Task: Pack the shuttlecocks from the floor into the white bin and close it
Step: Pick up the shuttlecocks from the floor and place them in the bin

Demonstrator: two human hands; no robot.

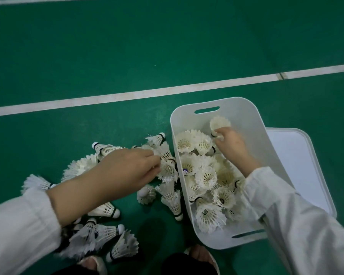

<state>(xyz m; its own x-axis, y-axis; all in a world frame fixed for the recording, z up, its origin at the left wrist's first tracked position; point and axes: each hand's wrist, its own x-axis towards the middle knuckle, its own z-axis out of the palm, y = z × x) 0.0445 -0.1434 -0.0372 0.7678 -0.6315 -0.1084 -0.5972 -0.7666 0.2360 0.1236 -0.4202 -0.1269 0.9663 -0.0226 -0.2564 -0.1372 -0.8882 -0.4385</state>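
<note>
Looks about halfway done. Good heap of white feather shuttlecocks [205, 175] already inside the white rectangular plastic bin [187, 120], but plenty more strewn over the green court floor [127, 56] just left of it. left hand [127, 169] pinching a loose floor shuttlecock [167, 165] right beside the bin wall. right hand [230, 141] down in the bin, gripping another shuttlecock [219, 124] by its cork end. flat white plastic lid [298, 155] lying just beside the bin on its right, not on yet, so to be fitted after the rest of the scooping.
</note>
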